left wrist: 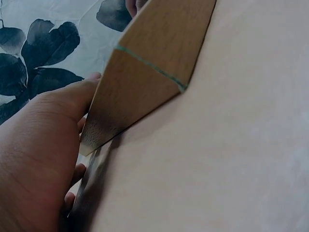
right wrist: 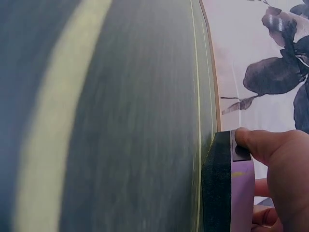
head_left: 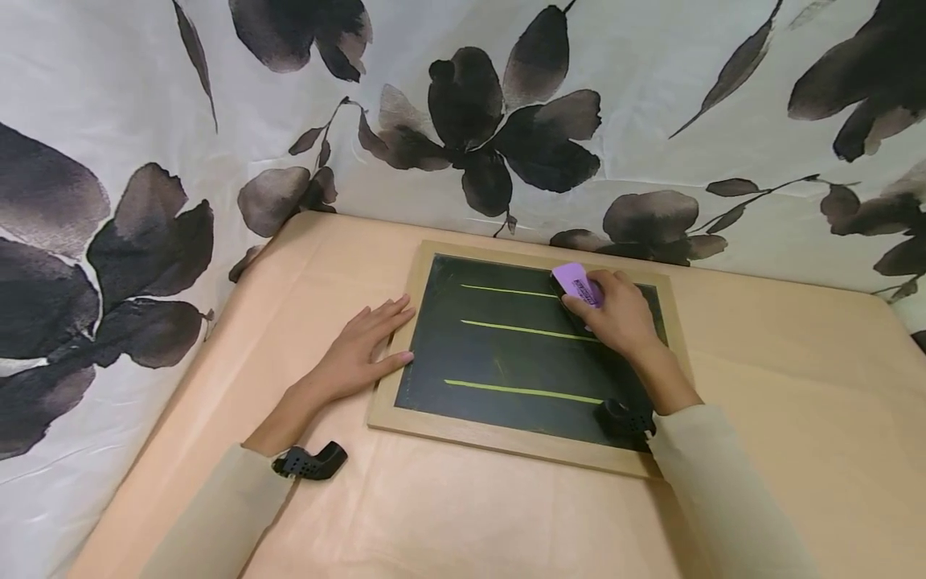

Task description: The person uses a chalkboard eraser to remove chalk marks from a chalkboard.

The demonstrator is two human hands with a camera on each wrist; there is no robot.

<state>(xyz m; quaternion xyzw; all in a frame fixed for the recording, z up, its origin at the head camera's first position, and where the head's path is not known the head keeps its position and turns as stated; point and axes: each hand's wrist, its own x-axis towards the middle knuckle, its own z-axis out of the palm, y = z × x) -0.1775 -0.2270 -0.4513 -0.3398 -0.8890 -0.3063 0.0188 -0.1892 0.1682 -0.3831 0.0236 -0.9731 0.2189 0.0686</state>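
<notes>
A chalkboard [head_left: 499, 354] with a light wooden frame lies on the table, crossed by three yellow lines, the upper two reaching up to or under the right hand's area. My right hand [head_left: 625, 318] grips a purple-topped eraser [head_left: 576, 279] near the board's upper right. In the right wrist view the thumb presses the end of the eraser [right wrist: 242, 193], and its dark felt side faces the board beside a thin yellow line. My left hand [head_left: 362, 346], fingers extended, rests against the left side of the frame; the left wrist view shows the thumb along the frame's edge [left wrist: 140, 72].
A peach-coloured cover [head_left: 448, 515] spreads over the table around the board. Behind and to the left hangs a white cloth [head_left: 651, 72] with dark flowers, close to the board's far edge. Each wrist carries a black camera [head_left: 311, 461].
</notes>
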